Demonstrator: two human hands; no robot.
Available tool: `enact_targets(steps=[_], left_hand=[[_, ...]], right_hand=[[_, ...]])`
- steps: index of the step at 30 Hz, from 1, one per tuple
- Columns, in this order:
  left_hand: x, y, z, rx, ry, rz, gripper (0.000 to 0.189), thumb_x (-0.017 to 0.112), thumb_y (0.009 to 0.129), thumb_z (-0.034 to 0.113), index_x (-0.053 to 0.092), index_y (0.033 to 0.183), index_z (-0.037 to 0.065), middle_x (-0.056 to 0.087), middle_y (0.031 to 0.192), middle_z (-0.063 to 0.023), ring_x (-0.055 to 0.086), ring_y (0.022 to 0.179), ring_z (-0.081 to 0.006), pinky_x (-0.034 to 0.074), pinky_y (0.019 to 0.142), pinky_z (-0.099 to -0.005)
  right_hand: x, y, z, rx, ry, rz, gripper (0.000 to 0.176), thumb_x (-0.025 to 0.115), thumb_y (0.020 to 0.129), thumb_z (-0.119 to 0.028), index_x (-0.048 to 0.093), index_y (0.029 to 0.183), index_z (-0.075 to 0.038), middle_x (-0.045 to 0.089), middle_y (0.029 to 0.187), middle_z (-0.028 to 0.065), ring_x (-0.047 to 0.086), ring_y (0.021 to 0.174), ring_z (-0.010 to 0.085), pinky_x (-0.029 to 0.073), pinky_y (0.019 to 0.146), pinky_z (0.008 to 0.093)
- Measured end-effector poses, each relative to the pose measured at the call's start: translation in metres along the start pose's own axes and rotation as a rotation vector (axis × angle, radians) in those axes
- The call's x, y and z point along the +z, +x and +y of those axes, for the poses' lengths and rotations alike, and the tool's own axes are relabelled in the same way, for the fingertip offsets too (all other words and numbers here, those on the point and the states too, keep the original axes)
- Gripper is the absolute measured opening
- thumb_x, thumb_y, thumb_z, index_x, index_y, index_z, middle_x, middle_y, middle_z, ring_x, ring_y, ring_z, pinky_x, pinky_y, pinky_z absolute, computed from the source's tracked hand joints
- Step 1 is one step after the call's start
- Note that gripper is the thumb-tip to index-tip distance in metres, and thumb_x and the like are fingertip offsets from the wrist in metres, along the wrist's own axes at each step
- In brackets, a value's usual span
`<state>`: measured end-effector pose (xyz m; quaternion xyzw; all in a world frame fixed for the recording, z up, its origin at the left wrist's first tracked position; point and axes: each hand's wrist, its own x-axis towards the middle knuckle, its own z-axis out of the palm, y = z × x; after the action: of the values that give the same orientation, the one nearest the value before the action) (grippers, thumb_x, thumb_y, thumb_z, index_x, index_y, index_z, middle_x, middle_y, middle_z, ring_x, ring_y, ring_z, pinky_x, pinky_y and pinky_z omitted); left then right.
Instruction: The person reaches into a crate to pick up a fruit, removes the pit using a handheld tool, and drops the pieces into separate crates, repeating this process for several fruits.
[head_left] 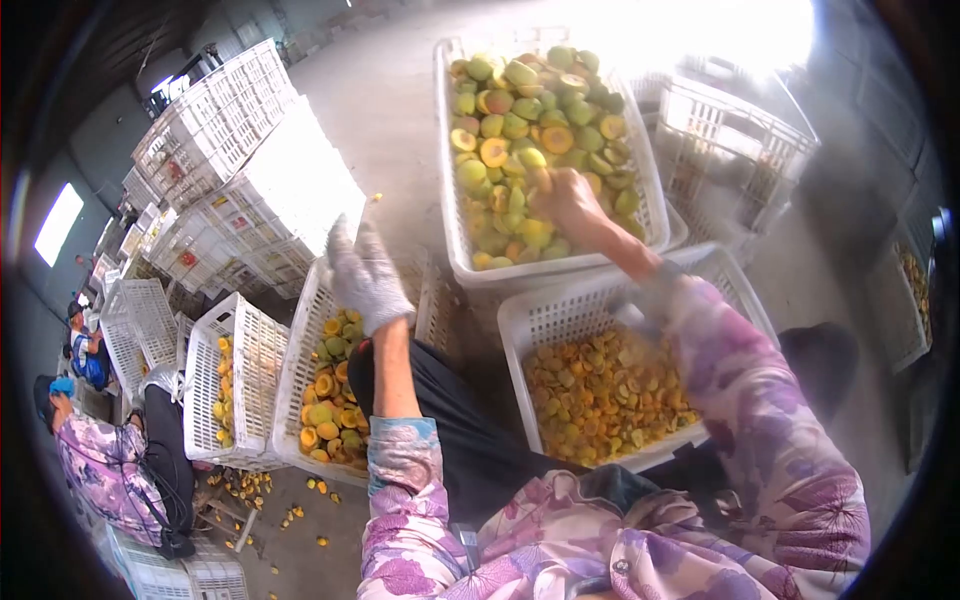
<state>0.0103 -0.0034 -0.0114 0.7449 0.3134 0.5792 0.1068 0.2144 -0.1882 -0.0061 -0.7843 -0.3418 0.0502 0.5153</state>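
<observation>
My left hand (366,278), in a pale grey glove, is raised over the edge of a white crate (290,400) of yellow-green and orange peach halves (328,412). Its fingers are stretched out and slightly apart, holding nothing. Bare, my right hand (572,207) reaches into a heaped white crate (447,170) of green-yellow peaches (560,100), many of them cut. Its fingers are closed at a yellow-green peach half (532,158); the grip is partly hidden. Below my right forearm, another white crate (520,370) holds smaller orange-yellow fruit pieces (600,390).
White crates (225,120) are stacked at left, and more crates (735,130) stand at back right. A smaller crate of fruit (245,350) stands left of mine. A person in a floral top (110,460) sits nearby. Fruit pieces (245,485) lie scattered on the floor.
</observation>
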Motion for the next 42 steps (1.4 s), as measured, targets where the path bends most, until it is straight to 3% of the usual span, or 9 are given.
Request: enact_targets(steps=[10,18,24,30,32,34,36,40,42], left_hand=[[0.000,-0.018,0.045,-0.835,-0.894,-0.459,0.038,0.057,0.094,0.032,0.059,0.121,0.005,0.061,0.119,-0.0086,0.058,0.106,-0.0193,0.045,0.093,-0.0335],[0.030,-0.033,0.014,-1.250,-1.298,-0.640,0.050,0.048,0.096,0.043,0.055,0.124,0.002,0.059,0.118,-0.0098,0.057,0.105,-0.0229,0.044,0.094,-0.0366],[0.040,-0.039,0.033,-0.957,-1.680,-0.907,0.059,0.036,0.097,0.054,0.045,0.130,0.006,0.053,0.121,-0.0102,0.056,0.102,-0.0239,0.042,0.097,-0.0408],[0.032,-0.046,0.067,-1.198,-1.608,-0.612,0.038,0.049,0.097,0.034,0.052,0.125,0.007,0.058,0.111,-0.0048,0.056,0.091,-0.0164,0.050,0.077,-0.0315],[0.024,-0.042,0.067,-0.959,-1.308,-0.752,0.039,0.055,0.094,0.029,0.053,0.126,0.007,0.059,0.113,-0.0040,0.056,0.089,-0.0120,0.049,0.072,-0.0260],[0.025,-0.042,0.061,-0.735,-1.280,-0.847,0.037,0.060,0.092,0.026,0.058,0.123,0.007,0.062,0.109,-0.0028,0.056,0.084,-0.0082,0.048,0.069,-0.0238],[0.040,-0.048,0.044,-0.162,-0.992,-0.957,0.033,0.062,0.090,0.024,0.062,0.118,0.006,0.065,0.101,-0.0021,0.058,0.077,-0.0065,0.049,0.064,-0.0226],[0.010,-0.045,0.087,-0.527,-1.127,-1.034,0.030,0.068,0.087,0.021,0.065,0.111,0.004,0.067,0.092,-0.0017,0.060,0.073,-0.0076,0.049,0.063,-0.0217],[0.011,-0.045,0.089,-0.531,-1.060,-1.073,0.029,0.069,0.086,0.020,0.066,0.110,0.004,0.068,0.091,-0.0016,0.061,0.074,-0.0087,0.050,0.065,-0.0225]], right_hand=[[0.097,0.112,0.020,0.290,0.267,0.081,0.039,0.071,0.081,-0.031,0.060,0.083,0.007,0.058,0.069,0.0070,0.052,0.052,0.0168,0.043,0.047,0.0292],[0.108,0.064,0.021,-0.052,0.552,0.149,0.035,0.069,0.082,-0.029,0.059,0.083,0.004,0.051,0.061,0.0013,0.048,0.049,0.0122,0.040,0.045,0.0250],[0.070,-0.011,-0.017,-0.047,0.711,-0.097,0.022,0.066,0.082,-0.020,0.059,0.085,0.000,0.057,0.066,0.0029,0.053,0.052,0.0087,0.042,0.044,0.0230],[0.047,-0.055,-0.027,-0.375,0.015,0.366,0.020,0.067,0.079,-0.013,0.058,0.092,0.000,0.060,0.069,0.0065,0.061,0.059,0.0166,0.047,0.050,0.0304],[0.029,-0.069,-0.016,-0.342,-0.076,0.288,0.018,0.065,0.081,-0.013,0.058,0.092,0.000,0.058,0.068,0.0047,0.055,0.053,0.0124,0.043,0.046,0.0264],[0.003,-0.096,-0.025,0.141,0.653,-0.358,0.016,0.062,0.082,-0.014,0.057,0.089,-0.001,0.055,0.065,0.0029,0.047,0.048,0.0078,0.036,0.042,0.0228],[-0.004,-0.103,-0.034,0.159,0.726,-0.422,0.016,0.061,0.082,-0.015,0.056,0.087,0.000,0.052,0.063,0.0023,0.043,0.046,0.0060,0.032,0.040,0.0210],[-0.004,-0.109,-0.024,0.195,0.969,-0.601,0.018,0.058,0.083,-0.012,0.054,0.093,0.002,0.052,0.064,0.0045,0.043,0.046,0.0069,0.032,0.039,0.0216],[0.009,-0.111,-0.007,0.142,0.618,-0.412,0.018,0.058,0.082,-0.009,0.053,0.095,0.003,0.054,0.064,0.0052,0.045,0.046,0.0082,0.033,0.039,0.0238]])
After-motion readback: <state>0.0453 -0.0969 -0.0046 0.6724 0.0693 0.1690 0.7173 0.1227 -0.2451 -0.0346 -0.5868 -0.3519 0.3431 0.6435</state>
